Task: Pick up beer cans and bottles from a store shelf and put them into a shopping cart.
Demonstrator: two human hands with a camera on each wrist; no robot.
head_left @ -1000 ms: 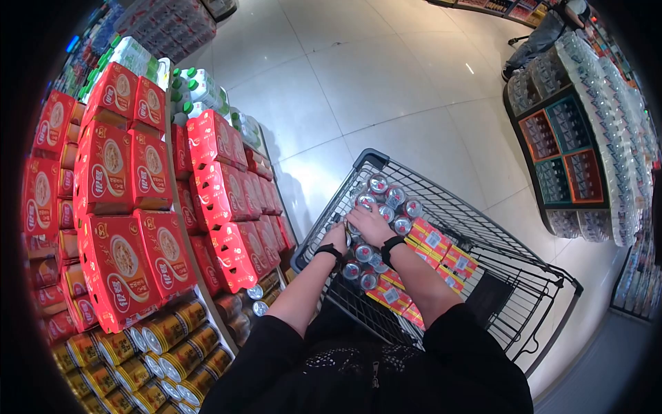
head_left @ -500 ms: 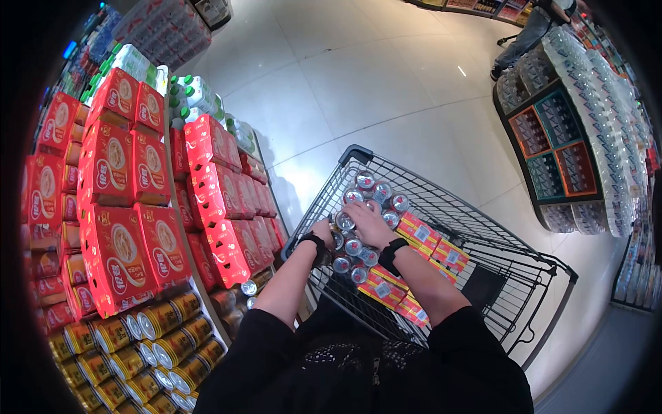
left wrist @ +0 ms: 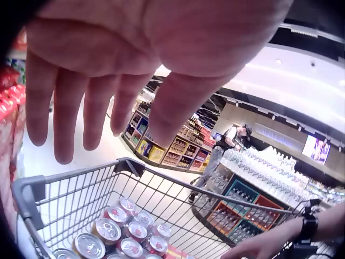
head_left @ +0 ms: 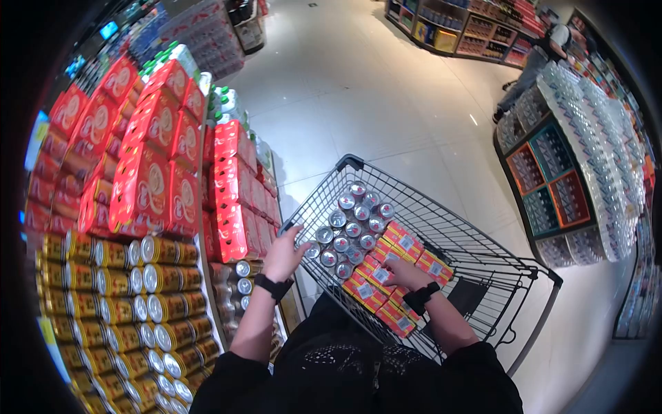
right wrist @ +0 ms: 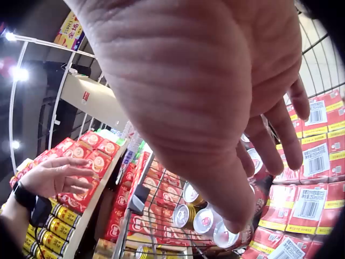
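Note:
Silver-topped cans [head_left: 354, 229] stand upright in a group at the far left end of the wire cart [head_left: 476, 238]. Against them lie red and yellow boxes with barcode labels [right wrist: 310, 208]. My left hand [head_left: 283, 257] hovers over the cart's left rim, fingers spread and holding nothing; in the left wrist view the same hand [left wrist: 129, 59] has its fingers extended above the cans [left wrist: 126, 229]. Over the boxes is my right hand [head_left: 408, 276], fingers loosely extended. The right wrist view shows this hand [right wrist: 215, 108] close above cans and boxes; whether it touches them I cannot tell.
Red cartons [head_left: 148, 186] and gold cans [head_left: 124, 297] are stacked along the left. A rack of clear bottles [head_left: 586, 159] stands at the right, with a person [head_left: 534, 72] behind it. Tiled floor [head_left: 331, 117] stretches beyond the cart.
My left hand has come off the cans and moved left to the cart's rim. My right hand has shifted from the cans down onto or over the boxes. The head view has tilted up.

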